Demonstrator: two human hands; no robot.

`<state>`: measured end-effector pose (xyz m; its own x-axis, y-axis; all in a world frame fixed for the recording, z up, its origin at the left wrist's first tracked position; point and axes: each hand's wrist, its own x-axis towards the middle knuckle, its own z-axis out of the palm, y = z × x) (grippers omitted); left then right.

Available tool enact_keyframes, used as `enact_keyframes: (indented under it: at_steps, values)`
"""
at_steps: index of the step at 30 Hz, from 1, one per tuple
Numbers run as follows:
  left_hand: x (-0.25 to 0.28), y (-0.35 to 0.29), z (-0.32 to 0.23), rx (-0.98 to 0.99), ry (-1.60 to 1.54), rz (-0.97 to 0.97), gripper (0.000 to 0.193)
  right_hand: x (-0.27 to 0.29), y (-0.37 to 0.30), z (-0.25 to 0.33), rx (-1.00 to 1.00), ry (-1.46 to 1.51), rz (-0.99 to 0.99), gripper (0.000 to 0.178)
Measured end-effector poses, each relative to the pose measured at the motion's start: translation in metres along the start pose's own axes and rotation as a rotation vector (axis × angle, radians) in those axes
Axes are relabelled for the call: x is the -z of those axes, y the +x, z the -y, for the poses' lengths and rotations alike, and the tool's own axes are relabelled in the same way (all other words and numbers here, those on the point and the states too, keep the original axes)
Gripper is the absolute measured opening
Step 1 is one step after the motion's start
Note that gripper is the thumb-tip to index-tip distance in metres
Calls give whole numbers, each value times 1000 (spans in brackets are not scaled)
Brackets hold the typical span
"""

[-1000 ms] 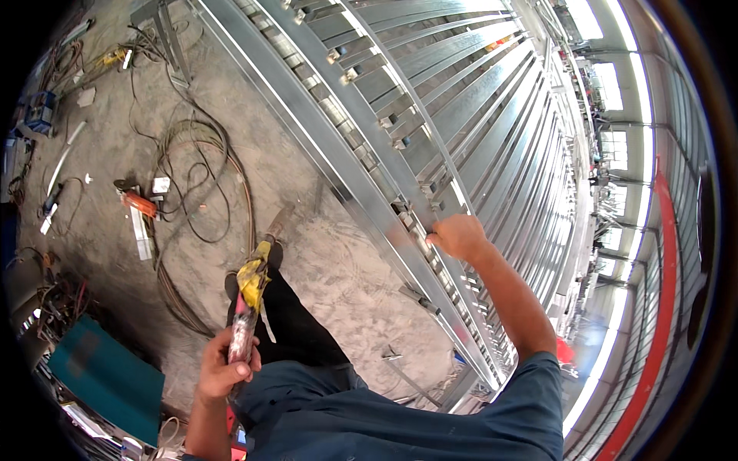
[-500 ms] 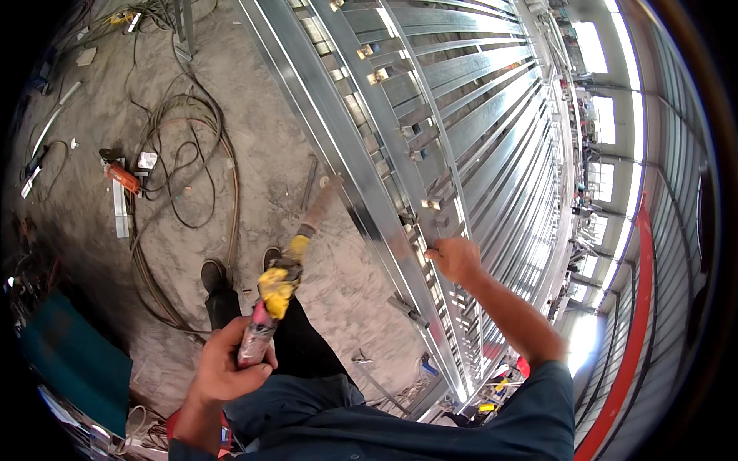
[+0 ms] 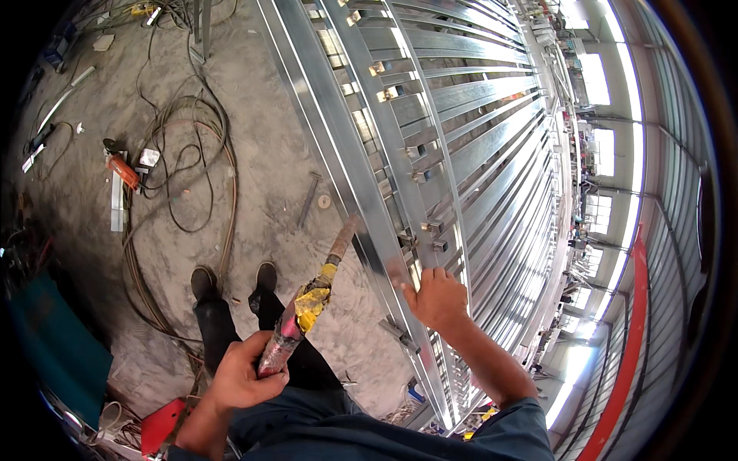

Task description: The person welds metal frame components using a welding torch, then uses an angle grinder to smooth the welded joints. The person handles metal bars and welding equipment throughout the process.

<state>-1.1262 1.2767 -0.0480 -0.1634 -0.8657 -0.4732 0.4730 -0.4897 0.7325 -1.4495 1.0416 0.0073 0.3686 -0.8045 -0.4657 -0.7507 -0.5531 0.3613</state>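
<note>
My left hand [image 3: 247, 375] is closed around the red, worn handle of a welding torch [image 3: 311, 306]. Yellow wrapping covers the torch's middle, and its brownish nozzle points away from me, close to the near side of a long steel frame [image 3: 350, 180]; whether the tip touches is unclear. On that frame rests my right hand [image 3: 440, 301], its fingers bent over the metal and its thumb out to the left. Small square tube stubs [image 3: 416, 151] stick out from the inner beam beyond this hand. Nothing else shows in the right hand, though its fingertips are partly hidden.
Coiled cables and hoses [image 3: 219, 146] lie on the dusty floor at left. By them are an orange angle grinder [image 3: 123, 170] and a metal strip [image 3: 117, 203]. A flat bar [image 3: 309, 198] lies near the frame. A teal panel [image 3: 58, 346] stands at lower left.
My right hand has shifted nearer to me along the frame. The torch's nozzle has moved right, closer to the outer beam, still in my left hand. The whole view has shifted slightly.
</note>
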Motion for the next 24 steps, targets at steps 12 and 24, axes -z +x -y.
enact_keyframes:
  at_steps: [12, 24]
  values:
    - [45, 8, 49, 32, -52, -229, 37, -51, -82, 61, 113, 452, -235, 51]
    - [82, 34, 121, 247, -280, -402, 28, -45, -64, 100, 197, 685, -144, 27]
